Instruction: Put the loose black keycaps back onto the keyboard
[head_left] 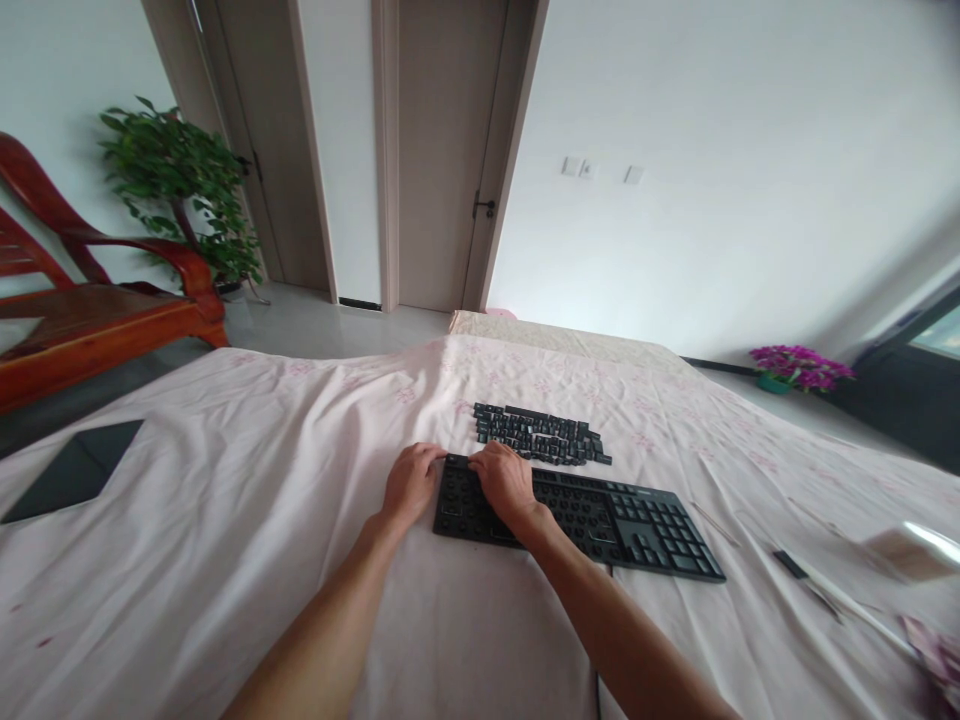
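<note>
Kbd (592, 515) lies on pink sheet (262, 500), most keycaps pulled, laid in rows (540, 435) behind it. Left hand (409, 485) grips kbd's left edge; right hand (506, 482) pressed on top-left corner, grasp can't be told. Prob. keycap step; precise fingertip placement needed next.

A dark flat pad (75, 468) lies at the left edge of the pink sheet (247, 560), thin sticks (832, 592) and a pale box (911, 550) sit near its right edge (box contents unclear), with a wooden chair (97, 300), potted plant (180, 190) and purple flowers (799, 365) beyond.
</note>
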